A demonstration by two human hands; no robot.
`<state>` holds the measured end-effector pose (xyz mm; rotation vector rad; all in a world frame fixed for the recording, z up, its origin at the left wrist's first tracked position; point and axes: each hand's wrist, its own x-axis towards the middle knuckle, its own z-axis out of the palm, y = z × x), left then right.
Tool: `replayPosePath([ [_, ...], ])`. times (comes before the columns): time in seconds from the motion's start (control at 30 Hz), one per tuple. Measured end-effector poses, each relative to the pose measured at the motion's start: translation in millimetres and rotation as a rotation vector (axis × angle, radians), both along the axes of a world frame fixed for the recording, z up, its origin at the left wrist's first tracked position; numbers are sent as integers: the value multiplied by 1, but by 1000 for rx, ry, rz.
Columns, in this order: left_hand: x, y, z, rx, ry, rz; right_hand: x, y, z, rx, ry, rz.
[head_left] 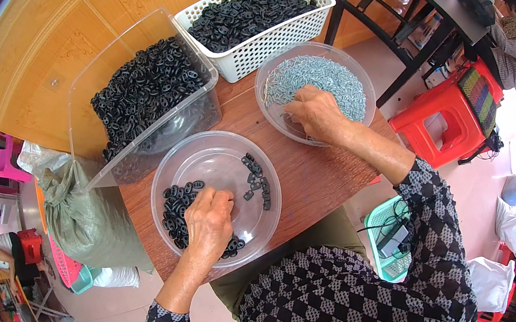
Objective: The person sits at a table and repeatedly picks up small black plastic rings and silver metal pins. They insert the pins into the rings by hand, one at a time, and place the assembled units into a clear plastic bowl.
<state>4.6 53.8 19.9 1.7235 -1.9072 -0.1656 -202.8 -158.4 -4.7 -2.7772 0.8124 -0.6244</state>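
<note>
Head view: the table [307,184] carries two clear round bowls in front and two bulk containers behind. Left hand [210,219] is inside the left bowl [202,160], fingers bent inward and nearly together; undersides hidden, so cannot tell whether a piece is gripped. Black two-holed pieces [176,214] are heaped along that bowl's left side, and a smaller group [255,177] lies apart at its right, bare plastic between. Right hand [316,111] is in the right bowl [368,97], fingers curled down at the silver screws [332,79]; fingertips out of sight, grip cannot be told. Placement, as judged: one bowl per hand keeps both kinds of part within short reach, while the tub [194,114] and white basket [293,31], both holding many black pieces, stand back as stock. Edges: left bowl sits close to the table's near edge, right bowl by its right edge; any overhang unclear. Tub and basket close off the rear. Open room is the bare wood between the bowls, widening toward the near right corner; above both bowls nothing obstructs lifting.
</note>
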Motion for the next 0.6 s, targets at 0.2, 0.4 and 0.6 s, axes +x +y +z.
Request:
replayPosePath([
  [0.2, -3, 8, 8, 148, 332, 73, 0, -1, -4, -14, 23, 25],
  [0.4, 2, 13, 0, 324, 1019, 254, 9, -2, 1, -100, 105, 86],
  [0.6, -5, 15, -3, 312, 1081, 272, 12, -5, 4, -62, 175, 96],
])
